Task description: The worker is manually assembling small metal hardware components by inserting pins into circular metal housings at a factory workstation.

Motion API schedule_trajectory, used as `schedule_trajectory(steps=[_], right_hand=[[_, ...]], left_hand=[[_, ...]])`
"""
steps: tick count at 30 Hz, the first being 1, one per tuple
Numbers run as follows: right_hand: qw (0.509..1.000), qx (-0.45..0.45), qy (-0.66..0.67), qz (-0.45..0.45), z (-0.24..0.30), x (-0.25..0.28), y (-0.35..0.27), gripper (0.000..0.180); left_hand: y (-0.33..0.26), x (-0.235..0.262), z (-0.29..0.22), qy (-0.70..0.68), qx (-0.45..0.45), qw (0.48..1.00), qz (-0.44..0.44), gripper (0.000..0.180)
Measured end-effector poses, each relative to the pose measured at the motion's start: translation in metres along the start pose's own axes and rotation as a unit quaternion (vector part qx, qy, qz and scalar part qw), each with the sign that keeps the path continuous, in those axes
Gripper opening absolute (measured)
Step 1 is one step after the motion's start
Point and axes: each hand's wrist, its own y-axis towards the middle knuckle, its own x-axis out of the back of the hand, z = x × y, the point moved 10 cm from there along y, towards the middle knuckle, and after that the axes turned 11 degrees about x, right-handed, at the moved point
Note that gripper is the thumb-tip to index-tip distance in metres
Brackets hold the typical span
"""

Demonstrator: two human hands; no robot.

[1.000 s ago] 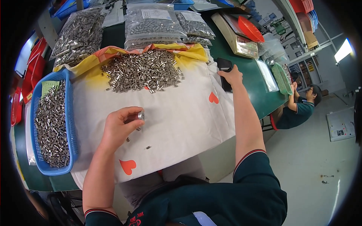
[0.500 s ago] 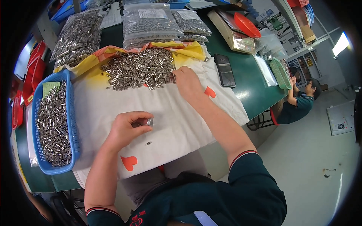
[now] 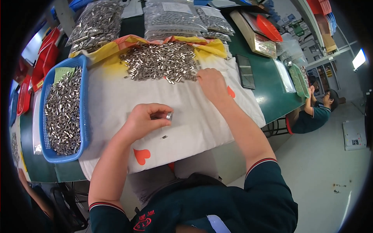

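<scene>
My left hand is raised over the white cloth, its thumb and fingers closed around a small round metal piece with a flat end. Just in front of it, toward me, one small metal sleeve lies alone on the cloth. My right hand rests at the right edge of a heap of small silvery metal sleeves. Its fingers are pinched together at the heap, and what they hold, if anything, is hidden.
To the left stands a blue basket full of similar metal sleeves. Bags of metal parts line the back. A dark phone lies right of the cloth, near a scale with a red tray. Another person sits far right.
The whole scene has shifted to the right and slightly up in the picture. Both hands keep nearly the same places over the cloth and at the heap.
</scene>
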Motion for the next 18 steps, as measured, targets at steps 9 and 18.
schedule_trajectory(steps=[9, 18], right_hand=[[0.995, -0.036, 0.09, 0.032, -0.006, 0.005, 0.014, 0.008], [0.787, -0.084, 0.611, 0.004, 0.076, 0.012, 0.019, 0.012]], left_hand=[[0.004, 0.01, 0.008, -0.135, -0.005, 0.991, 0.012, 0.03], [0.008, 0.039, 0.007, -0.292, -0.044, 0.954, -0.048, 0.032]])
